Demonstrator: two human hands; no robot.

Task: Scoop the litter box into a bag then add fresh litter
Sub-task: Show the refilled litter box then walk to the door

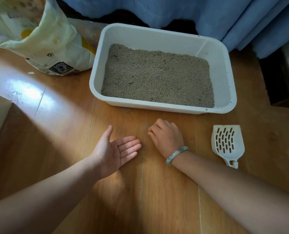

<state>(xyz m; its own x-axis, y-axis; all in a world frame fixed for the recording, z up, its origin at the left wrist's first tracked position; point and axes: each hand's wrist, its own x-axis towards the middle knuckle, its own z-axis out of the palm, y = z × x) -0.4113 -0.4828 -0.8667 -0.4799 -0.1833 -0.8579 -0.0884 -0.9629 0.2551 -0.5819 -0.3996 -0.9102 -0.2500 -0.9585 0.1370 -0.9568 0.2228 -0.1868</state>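
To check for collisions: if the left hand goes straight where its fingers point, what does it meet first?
Likely the right hand, just beyond the left hand's fingertips; depth is unclear.

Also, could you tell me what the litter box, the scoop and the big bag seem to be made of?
Litter box: likely moulded white plastic, smooth with a rounded rim. Scoop: similar matte white plastic, slotted. Bag: crinkled printed sack, plastic or paper, unclear.
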